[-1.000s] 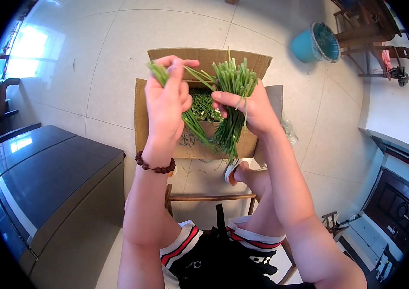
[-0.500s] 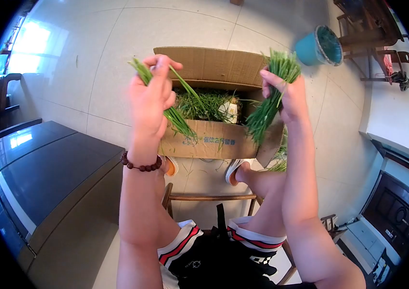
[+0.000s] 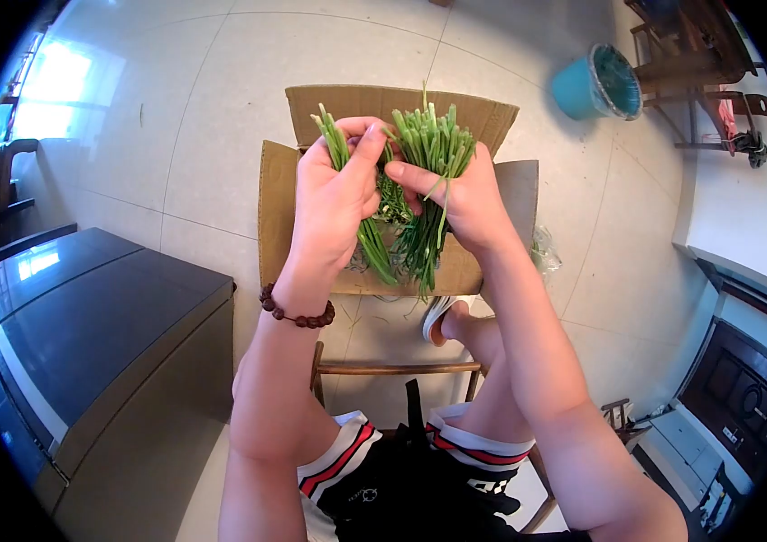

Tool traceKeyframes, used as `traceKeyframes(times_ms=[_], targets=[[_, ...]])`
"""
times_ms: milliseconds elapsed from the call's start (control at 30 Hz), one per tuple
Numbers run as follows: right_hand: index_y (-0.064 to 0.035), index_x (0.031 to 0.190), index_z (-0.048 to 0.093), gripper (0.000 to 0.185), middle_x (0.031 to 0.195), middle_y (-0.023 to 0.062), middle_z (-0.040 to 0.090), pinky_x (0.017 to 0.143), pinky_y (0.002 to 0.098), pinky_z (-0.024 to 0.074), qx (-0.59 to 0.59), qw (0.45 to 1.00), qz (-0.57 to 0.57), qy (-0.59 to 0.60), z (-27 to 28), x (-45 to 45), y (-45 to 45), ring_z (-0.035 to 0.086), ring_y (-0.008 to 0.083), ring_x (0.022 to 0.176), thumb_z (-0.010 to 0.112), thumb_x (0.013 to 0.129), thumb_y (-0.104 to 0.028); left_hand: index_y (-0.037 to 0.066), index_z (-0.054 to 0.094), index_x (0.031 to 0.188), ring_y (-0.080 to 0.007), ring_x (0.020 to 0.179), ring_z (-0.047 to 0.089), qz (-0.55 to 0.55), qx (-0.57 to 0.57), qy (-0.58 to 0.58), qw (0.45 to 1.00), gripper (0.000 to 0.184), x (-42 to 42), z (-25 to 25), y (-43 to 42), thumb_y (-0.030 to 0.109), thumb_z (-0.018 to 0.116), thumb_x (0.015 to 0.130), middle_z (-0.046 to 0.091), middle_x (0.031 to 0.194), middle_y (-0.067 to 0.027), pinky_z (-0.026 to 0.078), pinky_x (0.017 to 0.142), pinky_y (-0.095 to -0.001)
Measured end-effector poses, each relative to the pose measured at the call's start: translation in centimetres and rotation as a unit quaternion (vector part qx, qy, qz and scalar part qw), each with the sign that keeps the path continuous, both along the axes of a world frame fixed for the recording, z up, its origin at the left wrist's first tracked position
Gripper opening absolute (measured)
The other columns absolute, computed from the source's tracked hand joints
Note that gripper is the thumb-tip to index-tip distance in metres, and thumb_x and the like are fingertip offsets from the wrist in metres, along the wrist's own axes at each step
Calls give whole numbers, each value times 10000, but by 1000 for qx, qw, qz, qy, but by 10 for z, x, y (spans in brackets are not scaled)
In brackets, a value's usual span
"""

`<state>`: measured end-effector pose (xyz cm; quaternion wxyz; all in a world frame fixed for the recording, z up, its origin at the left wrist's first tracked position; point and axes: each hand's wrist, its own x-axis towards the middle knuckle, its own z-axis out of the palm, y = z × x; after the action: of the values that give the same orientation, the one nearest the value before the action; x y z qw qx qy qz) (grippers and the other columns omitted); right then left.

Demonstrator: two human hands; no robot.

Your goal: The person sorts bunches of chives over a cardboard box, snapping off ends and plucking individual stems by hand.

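My left hand [image 3: 340, 185], with a brown beaded bracelet at the wrist, is closed around a thin bunch of green stalks [image 3: 374, 250]. A thicker bunch of green stalks [image 3: 436, 140] is gripped in my right hand [image 3: 464, 194], its cut ends up and its dark lower parts hanging down. The fingertips of both hands are close together between the bunches. Behind and below them stands an open cardboard box [image 3: 311, 99] with loose green pieces [image 3: 392, 200] inside, partly hidden by my hands.
A blue bucket [image 3: 577, 88] with a plastic liner stands at the upper right, beside wooden furniture [image 3: 695, 54]. A dark-topped cabinet [image 3: 103, 316] is at the left. A clear plastic bag [image 3: 544, 251] lies right of the box. My legs are below it.
Half a second ago my hands were wide apart above the box; now they have come together, each still holding its bunch. The box contents are more covered from view.
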<state>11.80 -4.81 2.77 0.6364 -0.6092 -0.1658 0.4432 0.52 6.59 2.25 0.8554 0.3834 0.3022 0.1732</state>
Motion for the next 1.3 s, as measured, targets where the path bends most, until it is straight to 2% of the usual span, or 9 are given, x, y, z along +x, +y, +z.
traceKeyframes(times_ms=[200, 433, 567, 733, 767, 800, 867, 1100, 1300], targets=[[11, 955, 703, 168, 756, 26, 650, 543, 281, 476, -3, 1000, 17, 21, -5, -2, 2, 583, 103, 625, 784, 850, -94, 92, 609, 1020, 14, 518, 361, 9, 77, 67, 995, 175, 6, -2, -3, 264, 598, 1049, 533, 748, 63, 255, 449, -179], [10, 894, 676, 172, 752, 37, 649, 532, 279, 471, 26, 997, 21, 62, -4, -5, 1, 588, 115, 616, 789, 844, -109, 149, 367, 671, -49, 585, 339, 127, 214, 59, 967, 513, 0, -20, 20, 430, 484, 1083, 330, 616, 76, 345, 572, -273], [11, 914, 676, 175, 758, 42, 657, 529, 280, 477, 17, 998, 24, 51, -2, -6, 0, 595, 112, 622, 783, 848, -111, 143, 374, 692, -39, 585, 391, 97, 214, 53, 971, 495, 2, -17, 12, 423, 491, 1083, 336, 612, 82, 351, 556, -254], [13, 963, 684, 192, 770, 46, 668, 527, 276, 481, 31, 998, 26, 58, -2, -3, 0, 600, 112, 628, 780, 851, -110, 49, 619, 926, -19, 573, 500, 8, 139, 90, 986, 290, 7, 7, -3, 322, 657, 1016, 527, 631, 50, 380, 506, -189], [15, 972, 680, 199, 766, 49, 669, 528, 274, 482, 28, 998, 24, 56, -3, -2, -1, 601, 114, 628, 781, 852, -108, 66, 628, 945, 4, 520, 328, 29, 139, 91, 986, 199, 12, 5, -8, 249, 660, 1017, 426, 628, 89, 233, 449, -210], [16, 980, 676, 206, 762, 51, 670, 528, 273, 483, 25, 998, 22, 54, -3, -2, -1, 601, 116, 628, 781, 852, -106, 66, 628, 945, 4, 520, 328, 29, 139, 91, 986, 199, 11, 2, -7, 249, 660, 1017, 426, 628, 89, 233, 449, -210], [18, 967, 672, 196, 756, 55, 669, 528, 271, 482, 31, 998, 12, 60, -3, -3, -1, 603, 117, 629, 779, 853, -100, 37, 648, 972, -6, 541, 445, 21, 122, 63, 990, 258, 7, -3, -1, 291, 685, 999, 547, 644, 51, 347, 475, -196], [6, 937, 648, 208, 723, 58, 638, 535, 267, 469, 21, 998, 27, 50, 1, 2, -7, 590, 131, 589, 792, 849, -115, 47, 598, 931, -22, 506, 254, 154, 65, 20, 986, 281, 7, -6, 17, 308, 648, 1022, 329, 607, 95, 210, 456, -227], [-8, 945, 654, 247, 730, 59, 652, 554, 265, 481, -43, 999, -11, -27, -11, 34, -31, 596, 126, 579, 807, 829, -165, 39, 604, 944, -18, 485, 242, 230, 91, 27, 968, 314, -17, 0, 53, 340, 621, 1035, 354, 610, 65, 197, 446, -220]])
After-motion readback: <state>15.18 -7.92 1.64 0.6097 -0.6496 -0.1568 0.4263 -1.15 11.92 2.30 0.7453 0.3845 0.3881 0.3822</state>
